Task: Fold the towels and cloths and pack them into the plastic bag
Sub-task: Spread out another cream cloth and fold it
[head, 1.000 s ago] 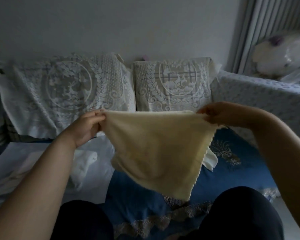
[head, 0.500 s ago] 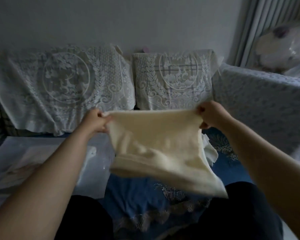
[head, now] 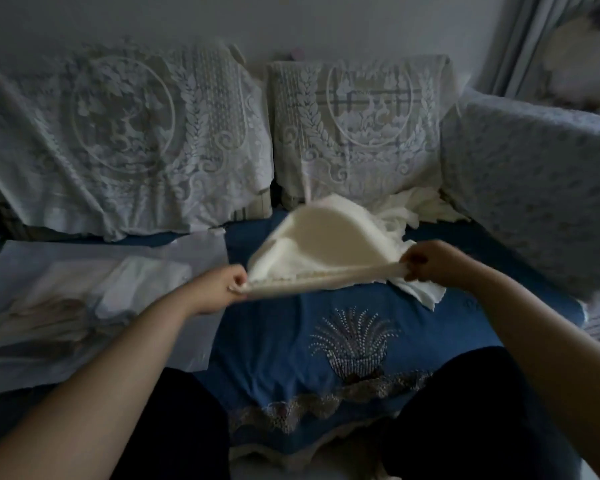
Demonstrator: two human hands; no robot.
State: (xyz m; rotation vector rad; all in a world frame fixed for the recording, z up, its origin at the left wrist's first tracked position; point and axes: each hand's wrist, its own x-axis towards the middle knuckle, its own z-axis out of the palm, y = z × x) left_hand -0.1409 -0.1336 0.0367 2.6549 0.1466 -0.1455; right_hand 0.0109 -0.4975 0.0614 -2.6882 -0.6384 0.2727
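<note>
In the head view, a cream towel [head: 326, 244] is pinched at its two near corners, one by the left hand [head: 222, 289] and one by the right hand [head: 433, 261], and billows away over the blue sofa seat [head: 274, 341], probably to be spread flat for folding. On the left, folded cloths are seen inside the plastic bag [head: 194, 258]; unfolded white cloths [head: 409, 209] are heaped at the far right.

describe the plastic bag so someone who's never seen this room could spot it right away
Start at the blue embroidered sofa seat cover in front of the two lace-covered back cushions. On its left part lies the flat translucent plastic bag, beside the left hand. Unlike the loose white cloths heaped at the right, it is see-through, with pale folded cloths showing inside.
</note>
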